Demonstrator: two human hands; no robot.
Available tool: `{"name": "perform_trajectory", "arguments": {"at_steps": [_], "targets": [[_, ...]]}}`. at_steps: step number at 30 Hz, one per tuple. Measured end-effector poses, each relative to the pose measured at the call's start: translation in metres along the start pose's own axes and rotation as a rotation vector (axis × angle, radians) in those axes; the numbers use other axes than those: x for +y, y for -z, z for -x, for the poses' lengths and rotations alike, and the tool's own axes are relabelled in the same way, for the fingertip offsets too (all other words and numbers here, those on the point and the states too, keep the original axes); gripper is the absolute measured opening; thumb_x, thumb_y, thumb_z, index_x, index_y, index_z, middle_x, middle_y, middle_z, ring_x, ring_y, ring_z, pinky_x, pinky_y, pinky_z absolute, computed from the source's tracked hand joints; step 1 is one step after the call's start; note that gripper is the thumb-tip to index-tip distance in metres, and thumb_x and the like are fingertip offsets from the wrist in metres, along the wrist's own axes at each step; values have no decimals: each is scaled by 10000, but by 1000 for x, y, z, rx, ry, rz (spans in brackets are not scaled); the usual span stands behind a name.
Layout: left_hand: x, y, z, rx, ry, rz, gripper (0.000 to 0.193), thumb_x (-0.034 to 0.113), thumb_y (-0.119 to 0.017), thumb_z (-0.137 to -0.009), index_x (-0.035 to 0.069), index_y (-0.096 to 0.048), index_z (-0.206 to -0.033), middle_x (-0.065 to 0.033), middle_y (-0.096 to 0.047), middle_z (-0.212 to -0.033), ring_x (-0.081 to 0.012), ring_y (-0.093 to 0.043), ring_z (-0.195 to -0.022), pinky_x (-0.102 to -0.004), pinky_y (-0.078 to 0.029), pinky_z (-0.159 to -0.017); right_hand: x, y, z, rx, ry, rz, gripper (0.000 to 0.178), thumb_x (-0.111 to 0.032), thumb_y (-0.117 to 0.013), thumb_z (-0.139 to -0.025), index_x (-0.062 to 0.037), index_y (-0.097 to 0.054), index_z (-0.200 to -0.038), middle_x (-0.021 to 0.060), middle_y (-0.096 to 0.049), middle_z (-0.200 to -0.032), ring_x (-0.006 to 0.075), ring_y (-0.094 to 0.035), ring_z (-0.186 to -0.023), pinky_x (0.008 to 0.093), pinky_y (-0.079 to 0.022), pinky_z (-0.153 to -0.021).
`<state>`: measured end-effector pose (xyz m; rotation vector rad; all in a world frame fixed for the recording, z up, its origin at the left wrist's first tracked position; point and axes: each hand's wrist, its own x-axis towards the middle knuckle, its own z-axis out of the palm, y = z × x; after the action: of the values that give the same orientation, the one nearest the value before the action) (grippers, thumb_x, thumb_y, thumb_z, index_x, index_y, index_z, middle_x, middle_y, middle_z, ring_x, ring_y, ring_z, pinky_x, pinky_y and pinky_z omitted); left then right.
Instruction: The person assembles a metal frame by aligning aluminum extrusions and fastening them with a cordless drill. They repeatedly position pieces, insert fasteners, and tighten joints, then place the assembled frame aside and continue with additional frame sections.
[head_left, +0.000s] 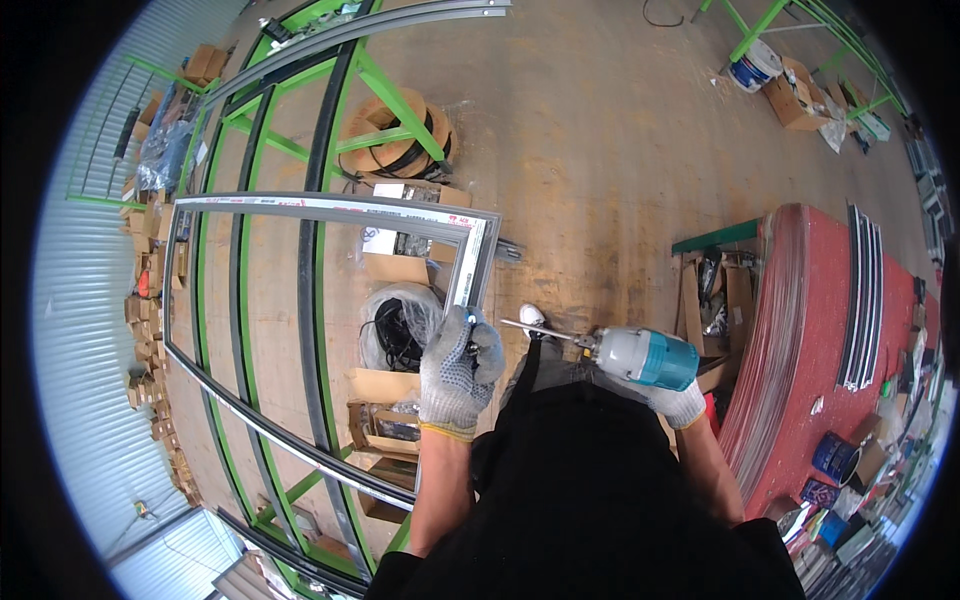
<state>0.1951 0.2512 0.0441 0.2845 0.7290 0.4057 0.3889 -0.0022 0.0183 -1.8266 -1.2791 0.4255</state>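
A grey rectangular window frame, with white protective film strips, lies across a green rack on my left. My left hand, in a grey dotted work glove, is over the frame's right side rail. Its fingers are curled closed, with a small bluish spot at the tips; what they pinch is too small to make out. In front of my body, my gloved right hand grips a teal and grey power drill. The drill's long thin bit points left toward the frame, apart from it.
The green rack has black-padded rails. Beneath it are a cable spool, an open carton and a bag of black cable. A red-topped table stands at right, bearing grey profiles. Boxes line the left wall.
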Motion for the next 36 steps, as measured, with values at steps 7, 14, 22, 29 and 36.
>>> {"name": "perform_trajectory", "arguments": {"at_steps": [7,14,22,29,36], "targets": [[1,-1,-13,51,-69,-126,291,372,-610,-1102,87,-658,-1069,-6,-616,-765,-118,-490,-588,-263,-358,-503,-9,-16,-25,-26,-119,-97,387,-127,-873,-848,-44,-748,-1204,155,-762,-1150,336,-752,-1027,396,-599,-905],[1,-3,-9,78,-281,-460,263,272,-694,-1067,23,-618,-1106,-36,-620,-794,-107,-518,-611,-247,-371,-530,10,-15,-26,-105,-39,-176,404,-194,-895,-848,-64,-757,-1205,133,-767,-1153,345,-736,-1080,414,-583,-952],[35,-30,-33,474,-504,-728,238,279,-726,-1031,66,-639,-968,-14,-595,-707,-70,-492,-571,-224,-349,-498,32,-28,-34,-64,-298,-244,431,-200,-891,-873,-75,-737,-1255,128,-753,-1245,319,-721,-1142,387,-558,-1006],[65,-22,-102,329,-77,-576,274,290,-742,-1015,32,-706,-1101,-61,-717,-878,-154,-666,-686,-300,-533,-604,59,-65,-38,-21,-444,-597,489,-145,-857,-881,-71,-708,-1341,126,-733,-1332,280,-725,-1160,366,-562,-999],[64,-24,-106,227,-25,-631,323,268,-770,-990,-9,-724,-1150,-90,-766,-977,-183,-726,-783,-310,-596,-713,58,-71,-52,-37,-308,-578,630,-192,-889,-876,-23,-625,-1423,128,-726,-1350,202,-720,-1152,333,-561,-1028]]}}
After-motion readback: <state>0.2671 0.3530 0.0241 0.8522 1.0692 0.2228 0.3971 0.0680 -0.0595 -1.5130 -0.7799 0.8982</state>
